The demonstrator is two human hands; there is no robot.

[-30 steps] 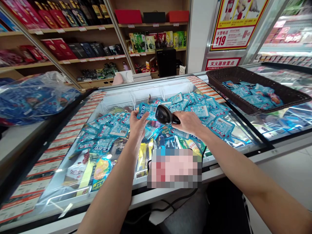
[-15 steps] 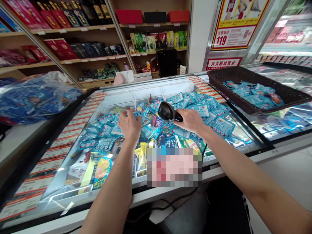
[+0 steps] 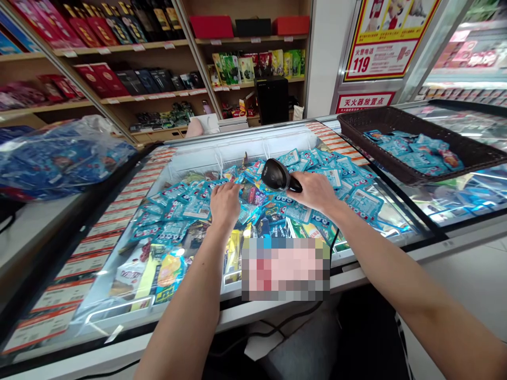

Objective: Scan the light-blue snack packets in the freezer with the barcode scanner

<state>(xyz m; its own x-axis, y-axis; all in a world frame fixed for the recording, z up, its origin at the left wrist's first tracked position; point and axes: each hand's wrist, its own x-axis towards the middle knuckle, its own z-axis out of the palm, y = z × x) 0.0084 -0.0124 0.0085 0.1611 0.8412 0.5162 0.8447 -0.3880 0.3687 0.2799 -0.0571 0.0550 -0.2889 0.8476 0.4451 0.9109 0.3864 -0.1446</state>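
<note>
My right hand [image 3: 317, 191] is wrapped around the handle of a black handheld barcode scanner [image 3: 276, 175], its head raised over the packets and pointing left. A dark cable hangs below that wrist. My left hand [image 3: 225, 203] reaches down onto the blue snack packets [image 3: 198, 207], fingers drawn together and bent; their tips are hidden, so what they hold, if anything, cannot be made out. Between the hands lie more packets, among them a purple and red one [image 3: 256, 195]. All these packets lie inside a glass-sided chest freezer [image 3: 285, 138].
A brown woven basket [image 3: 420, 122] with blue packets stands at right on the neighbouring freezer. To the left lies a clear plastic bag [image 3: 63, 158] of blue packages. Price labels [image 3: 95, 253] line the freezer's side. Stocked shelves [image 3: 158, 95] rise behind. A blurred patch covers the front middle.
My left hand has moved right across the packets, its fingers now closer together. The scanner in my right hand has shifted slightly right and up.
</note>
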